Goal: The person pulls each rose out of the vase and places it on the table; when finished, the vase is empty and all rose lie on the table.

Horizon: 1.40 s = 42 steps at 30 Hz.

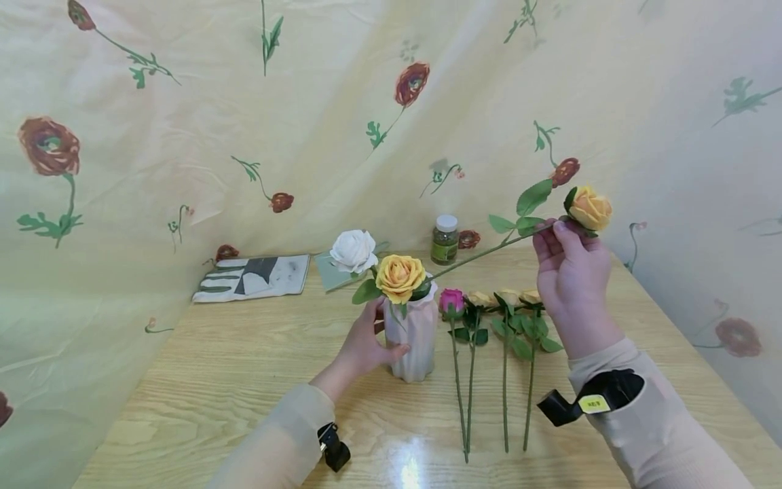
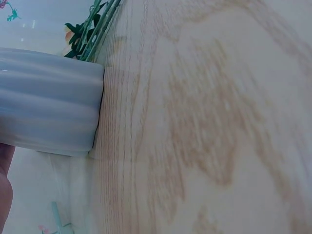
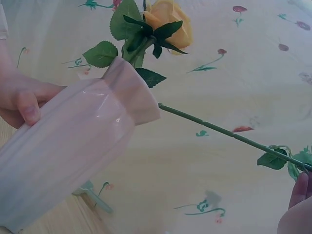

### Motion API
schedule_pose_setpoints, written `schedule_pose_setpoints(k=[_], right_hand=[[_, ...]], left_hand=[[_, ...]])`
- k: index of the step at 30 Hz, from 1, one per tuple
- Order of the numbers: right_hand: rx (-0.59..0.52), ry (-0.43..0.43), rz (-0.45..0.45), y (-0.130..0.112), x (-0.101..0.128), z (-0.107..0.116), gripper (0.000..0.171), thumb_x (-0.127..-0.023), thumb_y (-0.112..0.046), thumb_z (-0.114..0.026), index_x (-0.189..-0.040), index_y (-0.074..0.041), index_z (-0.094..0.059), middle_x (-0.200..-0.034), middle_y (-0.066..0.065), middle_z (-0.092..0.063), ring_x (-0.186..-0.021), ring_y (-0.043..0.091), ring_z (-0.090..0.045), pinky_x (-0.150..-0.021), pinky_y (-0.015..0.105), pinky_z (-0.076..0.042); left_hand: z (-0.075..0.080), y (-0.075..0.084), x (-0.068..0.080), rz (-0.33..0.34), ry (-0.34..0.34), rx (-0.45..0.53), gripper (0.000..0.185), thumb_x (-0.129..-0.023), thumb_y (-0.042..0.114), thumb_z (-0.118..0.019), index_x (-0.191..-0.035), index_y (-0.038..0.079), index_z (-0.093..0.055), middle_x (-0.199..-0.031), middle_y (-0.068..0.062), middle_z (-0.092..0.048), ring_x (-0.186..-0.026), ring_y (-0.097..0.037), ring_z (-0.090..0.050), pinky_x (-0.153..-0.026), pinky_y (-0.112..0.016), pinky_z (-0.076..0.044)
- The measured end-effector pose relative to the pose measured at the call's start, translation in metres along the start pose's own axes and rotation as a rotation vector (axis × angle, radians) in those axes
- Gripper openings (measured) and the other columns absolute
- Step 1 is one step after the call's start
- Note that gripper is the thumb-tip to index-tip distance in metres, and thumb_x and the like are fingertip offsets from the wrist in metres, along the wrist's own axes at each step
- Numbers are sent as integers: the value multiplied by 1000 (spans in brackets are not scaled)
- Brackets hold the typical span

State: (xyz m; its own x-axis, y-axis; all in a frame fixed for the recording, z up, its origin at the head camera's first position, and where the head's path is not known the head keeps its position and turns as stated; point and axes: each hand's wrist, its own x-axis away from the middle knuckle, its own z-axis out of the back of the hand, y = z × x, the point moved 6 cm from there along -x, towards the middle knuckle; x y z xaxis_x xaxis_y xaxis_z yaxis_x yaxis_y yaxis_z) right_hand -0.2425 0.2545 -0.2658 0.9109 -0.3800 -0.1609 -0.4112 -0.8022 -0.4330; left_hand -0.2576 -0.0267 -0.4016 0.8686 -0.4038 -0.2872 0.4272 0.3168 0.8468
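Observation:
A pale, ribbed vase [image 1: 413,343] stands on the table, and my left hand [image 1: 366,343] grips its left side with fingers and thumb around it. From its mouth rise a white rose [image 1: 354,251] and an open yellow rose [image 1: 400,278]. Up at the right, my right hand [image 1: 574,272] pinches the stem of another yellow rose [image 1: 589,208] just below the bloom. That stem [image 3: 214,127] slants down to the left, its cut end close to the vase rim [image 3: 146,107]; whether it touches cannot be told. Only the vase's lower part [image 2: 53,105] shows in the left wrist view.
Right of the vase lie a pink rose [image 1: 452,300] and several pale yellow roses [image 1: 507,297], stems toward me. Behind stand a white-lidded jar [image 1: 444,244], a pale green card [image 1: 336,277] and a white-and-grey glove [image 1: 277,277]. Flower-patterned cloth [image 1: 342,136] hangs behind the table [image 1: 244,380].

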Motion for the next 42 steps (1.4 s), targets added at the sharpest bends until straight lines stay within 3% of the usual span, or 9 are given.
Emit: schedule_pose_setpoints(k=[11,18,27,29,33,40,42], right_hand=[[-114,107,-2,-14,-8,28,17,-76,9,-57,-88,3,-46,-80,15,-54,-72,24,-54,-70,31,-49],[-158,160,3,-22,-13,47,16,-78,9,-55,-90,3,-46,-80,15,-54,-68,25,-53,-64,31,-49],[-171,237,1,-34,-22,73,16,-77,9,-56,-88,2,-46,-78,13,-53,-66,23,-52,-58,31,-46],[-150,239,-6,-35,-23,78,16,-78,9,-55,-88,1,-46,-77,13,-53,-66,23,-52,-58,30,-45],[-90,227,-19,-37,-24,88,15,-78,8,-55,-87,1,-46,-77,12,-51,-66,21,-49,-57,28,-43],[-8,210,-17,-38,-24,104,15,-78,7,-56,-89,1,-47,-78,12,-50,-67,20,-47,-55,26,-41],[9,204,-21,-38,-25,107,16,-79,6,-56,-90,1,-47,-79,11,-50,-67,20,-47,-56,26,-41]], left_hand=[[0,-2,1,10,10,-11,83,-64,25,-75,-129,9,-26,-109,-7,-44,-103,-21,-47,-87,-32,-42],[0,1,1,26,-3,-20,83,-64,23,-75,-129,9,-25,-110,-7,-45,-104,-19,-47,-87,-30,-41],[6,34,8,31,-13,-20,77,-67,10,-72,-127,1,-25,-110,-14,-44,-104,-26,-46,-88,-35,-40],[7,35,8,34,-12,-28,76,-67,12,-72,-127,2,-25,-109,-13,-44,-104,-25,-46,-88,-34,-40],[6,33,8,33,-12,-29,77,-67,12,-72,-127,3,-25,-109,-13,-44,-104,-24,-46,-88,-35,-40],[-1,1,0,31,-12,-14,83,-64,17,-75,-129,9,-24,-111,-10,-44,-104,-21,-46,-88,-34,-40],[-1,-2,0,18,-5,-13,83,-64,20,-76,-129,11,-25,-110,-9,-44,-104,-20,-46,-88,-33,-41]])
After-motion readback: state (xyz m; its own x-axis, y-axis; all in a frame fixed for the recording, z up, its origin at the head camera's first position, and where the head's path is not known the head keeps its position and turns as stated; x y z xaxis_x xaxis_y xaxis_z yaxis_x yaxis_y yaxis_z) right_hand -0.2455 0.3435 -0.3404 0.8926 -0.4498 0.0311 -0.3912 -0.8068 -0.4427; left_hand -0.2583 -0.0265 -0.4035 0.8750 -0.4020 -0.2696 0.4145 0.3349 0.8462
